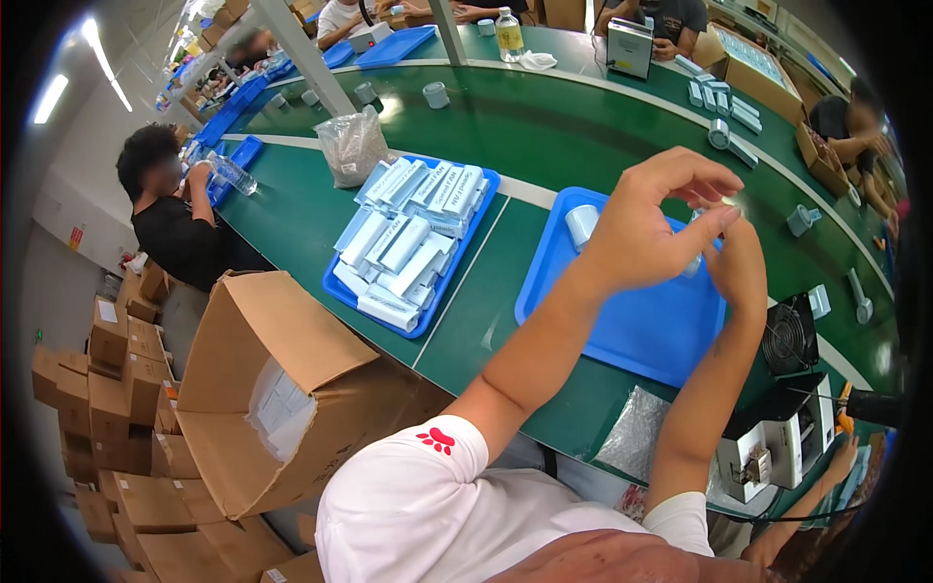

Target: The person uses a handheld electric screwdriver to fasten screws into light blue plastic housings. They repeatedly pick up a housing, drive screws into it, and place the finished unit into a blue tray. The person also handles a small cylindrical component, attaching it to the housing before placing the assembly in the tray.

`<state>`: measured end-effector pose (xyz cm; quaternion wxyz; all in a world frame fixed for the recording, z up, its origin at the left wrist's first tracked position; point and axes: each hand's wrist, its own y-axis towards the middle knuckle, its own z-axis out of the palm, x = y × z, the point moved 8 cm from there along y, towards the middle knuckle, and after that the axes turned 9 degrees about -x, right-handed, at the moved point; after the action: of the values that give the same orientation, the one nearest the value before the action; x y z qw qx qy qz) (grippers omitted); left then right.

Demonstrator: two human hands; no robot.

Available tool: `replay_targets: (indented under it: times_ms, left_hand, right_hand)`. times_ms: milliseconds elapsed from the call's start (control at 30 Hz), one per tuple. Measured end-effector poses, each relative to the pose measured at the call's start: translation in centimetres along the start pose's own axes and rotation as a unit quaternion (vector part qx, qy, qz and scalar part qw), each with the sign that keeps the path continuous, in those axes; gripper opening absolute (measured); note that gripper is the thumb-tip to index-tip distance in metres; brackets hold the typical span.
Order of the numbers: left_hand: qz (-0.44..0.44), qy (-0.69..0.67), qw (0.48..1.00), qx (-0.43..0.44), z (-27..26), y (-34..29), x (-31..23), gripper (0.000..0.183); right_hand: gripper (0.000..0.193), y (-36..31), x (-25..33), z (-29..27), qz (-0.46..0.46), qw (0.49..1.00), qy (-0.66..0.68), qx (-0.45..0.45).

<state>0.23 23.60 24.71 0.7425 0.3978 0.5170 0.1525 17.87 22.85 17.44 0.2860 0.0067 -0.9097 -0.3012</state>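
Observation:
Over the right-hand blue tray (pixel 641 335), my left hand (pixel 661 209) and my right hand (pixel 737 257) meet with their fingertips close together. The fingers of my left hand curl toward the thumb, and those of my right hand are bent inward under them. Both look closed in a pinch; whatever sits between the fingertips is too small and hidden to name. A white cylindrical part (pixel 582 225) lies in this tray, beside my left wrist. Some pale part in the tray shows only partly behind my hands.
To the left, another blue tray (pixel 335 284) holds many light-blue printed boxes. An open carton (pixel 282 330) stands by the table edge. A bag of granules (pixel 352 148) sits behind. At right are a black fan (pixel 788 335), a white device (pixel 777 447) and a green conveyor (pixel 544 126) carrying parts.

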Motion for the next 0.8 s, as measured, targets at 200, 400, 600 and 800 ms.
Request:
replay_targets:
  times_ms: [200, 400, 600, 800]
  left_hand:
    - [-0.022, -0.04, 0.999, 0.005, 0.3, 0.2, 0.2, 0.019]
    - [0.038, -0.005, 0.999, -0.023, 1.0, -0.4, -2.1, 0.019]
    - [0.119, -0.068, 0.99, 0.033, 3.2, -2.0, -5.8, 0.034]
    - [0.125, -0.118, 0.985, 0.01, 3.3, -3.3, -8.5, 0.026]
  right_hand:
    - [0.035, 0.5, 0.5, -1.6, -0.018, 0.996, 0.0, -0.086]
    - [0.022, -1.5, 8.1, -6.7, -0.151, 0.947, 0.196, -0.203]
    - [0.011, -6.5, 14.4, -7.9, -0.098, 0.928, 0.275, -0.23]
    - [0.005, -8.6, 16.4, -8.2, -0.089, 0.922, 0.258, -0.273]
